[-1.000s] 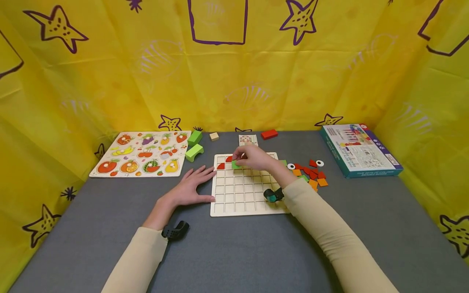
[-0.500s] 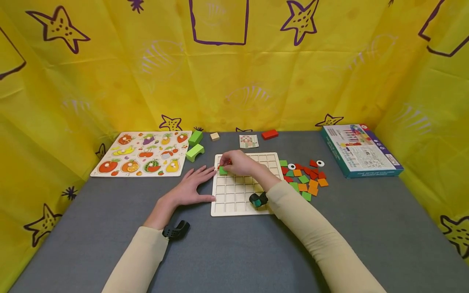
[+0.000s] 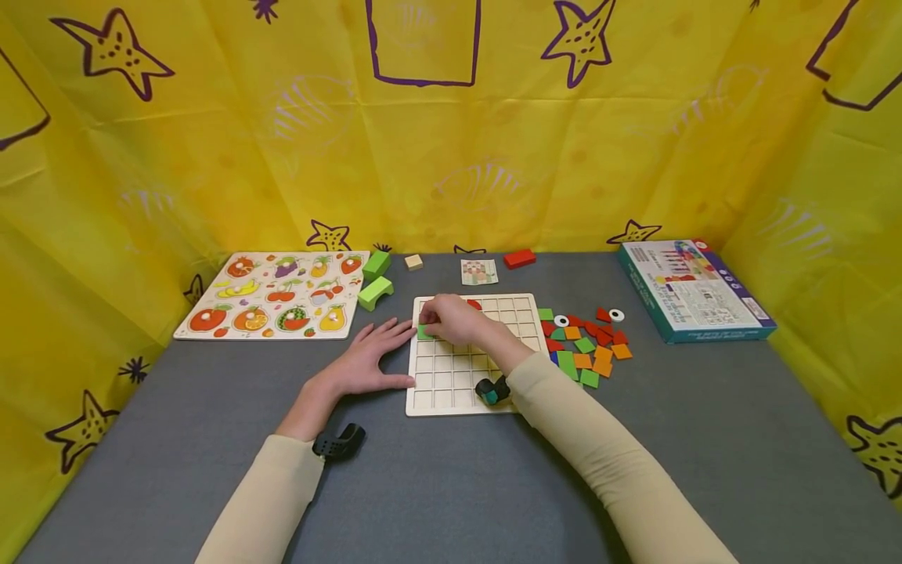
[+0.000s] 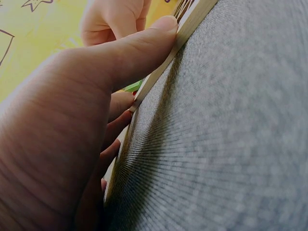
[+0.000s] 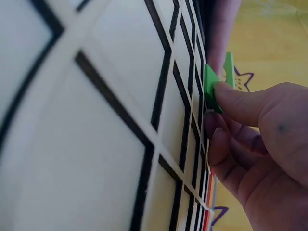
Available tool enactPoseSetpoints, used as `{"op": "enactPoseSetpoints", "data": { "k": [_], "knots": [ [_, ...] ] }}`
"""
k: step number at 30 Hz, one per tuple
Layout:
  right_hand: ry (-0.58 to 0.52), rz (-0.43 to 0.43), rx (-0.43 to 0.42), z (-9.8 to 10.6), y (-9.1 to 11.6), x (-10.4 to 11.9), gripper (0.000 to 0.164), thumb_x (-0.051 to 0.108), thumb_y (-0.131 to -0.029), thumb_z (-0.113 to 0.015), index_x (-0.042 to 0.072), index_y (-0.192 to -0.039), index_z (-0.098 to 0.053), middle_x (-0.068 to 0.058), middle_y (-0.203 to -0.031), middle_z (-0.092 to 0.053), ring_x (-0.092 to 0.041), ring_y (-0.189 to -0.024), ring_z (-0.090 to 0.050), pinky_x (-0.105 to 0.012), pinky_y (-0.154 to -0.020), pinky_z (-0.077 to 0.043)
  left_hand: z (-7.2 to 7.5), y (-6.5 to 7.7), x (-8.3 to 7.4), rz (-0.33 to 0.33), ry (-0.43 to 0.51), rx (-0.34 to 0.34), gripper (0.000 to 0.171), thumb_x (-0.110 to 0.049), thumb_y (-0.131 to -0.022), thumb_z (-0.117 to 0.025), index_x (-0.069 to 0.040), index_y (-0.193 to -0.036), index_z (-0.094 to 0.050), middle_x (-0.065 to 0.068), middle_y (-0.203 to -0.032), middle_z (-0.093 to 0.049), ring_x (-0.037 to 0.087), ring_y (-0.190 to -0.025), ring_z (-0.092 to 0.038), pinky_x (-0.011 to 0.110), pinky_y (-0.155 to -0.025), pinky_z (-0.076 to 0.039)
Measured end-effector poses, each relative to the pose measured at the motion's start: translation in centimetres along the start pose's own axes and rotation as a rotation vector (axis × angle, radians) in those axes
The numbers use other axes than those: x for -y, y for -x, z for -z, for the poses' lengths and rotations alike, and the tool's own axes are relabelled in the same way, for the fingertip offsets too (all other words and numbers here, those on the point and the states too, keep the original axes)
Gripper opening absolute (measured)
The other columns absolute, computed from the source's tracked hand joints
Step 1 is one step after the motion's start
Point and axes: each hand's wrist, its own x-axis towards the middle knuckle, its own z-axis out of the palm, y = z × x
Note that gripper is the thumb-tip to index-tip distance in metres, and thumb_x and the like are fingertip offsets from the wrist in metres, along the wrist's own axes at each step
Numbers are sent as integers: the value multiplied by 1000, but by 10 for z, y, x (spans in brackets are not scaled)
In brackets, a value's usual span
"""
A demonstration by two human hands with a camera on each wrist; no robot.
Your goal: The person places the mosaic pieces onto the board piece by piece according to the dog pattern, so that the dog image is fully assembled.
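A pale wooden grid board [image 3: 451,395] lies on the grey table. My right hand [image 3: 454,319] is over its upper left part, pinching a green square tile [image 3: 423,332] at the left column. In the right wrist view the thumb presses on the green tile [image 5: 211,86], close against the grid. Part of a red piece [image 3: 474,304] shows in the top row beyond the hand; the rest of that row is partly hidden. My left hand [image 3: 366,359] lies flat and spread on the table, its fingertips and thumb at the board's left edge [image 4: 156,72].
Loose red, orange and green tiles [image 3: 602,356] and white rings [image 3: 616,315] lie right of the board. A picture card [image 3: 479,272] and a red block [image 3: 519,258] are behind it. Left are green blocks [image 3: 375,293] and a fruit puzzle [image 3: 262,313]; far right, a box [image 3: 694,290].
My right hand has carried the green tile left and toward me, from the upper rows' third column to the left column. The left hand has stayed at the board's edge.
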Motion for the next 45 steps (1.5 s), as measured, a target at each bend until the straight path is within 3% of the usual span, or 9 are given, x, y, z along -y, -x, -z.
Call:
{"op": "enactPoseSetpoints", "data": {
  "k": [10, 18, 29, 36, 45],
  "knots": [
    [-18, 3, 2, 1, 2, -3, 10, 8, -96, -71, 7, -105, -72, -3, -92, -64, -18, -88, -58, -29, -83, -48, -1, 0, -1, 8, 4, 6, 95, -58, -84, -74, -11, -158, -37, 8, -162, -32, 33, -152, -15, 61, -117, -4],
    [-91, -30, -20, 18, 13, -14, 17, 12, -96, -71, 5, -111, -71, -4, -97, -65, -20, -90, -58, -32, -83, -48, -1, 0, -1, 12, -1, 11, 95, -60, -84, -73, -12, -158, -37, 7, -163, -32, 33, -152, -14, 62, -117, -3],
    [-156, -63, -27, 50, 58, -52, 25, 13, -96, -71, 1, -118, -67, -7, -104, -65, -25, -99, -61, -39, -89, -50, -1, -1, -2, 9, -5, 13, 95, -57, -84, -75, -11, -158, -36, 7, -163, -30, 33, -152, -14, 60, -117, -4],
    [-153, -155, -45, 64, 86, -84, 26, 13, -96, -72, 3, -119, -67, -9, -107, -65, -27, -99, -61, -41, -86, -51, -1, -1, -3, 7, -10, 16, 95, -57, -84, -74, -11, -158, -36, 7, -163, -30, 34, -152, -14, 60, -117, -4],
    [-141, -236, -59, 78, 117, -109, 29, 13, -97, -70, 1, -123, -65, -12, -110, -65, -28, -94, -60, -40, -80, -53, 0, -1, -3, 6, -8, 12, 95, -57, -84, -74, -11, -158, -36, 7, -163, -30, 34, -152, -15, 60, -117, -4]
  ]
}}
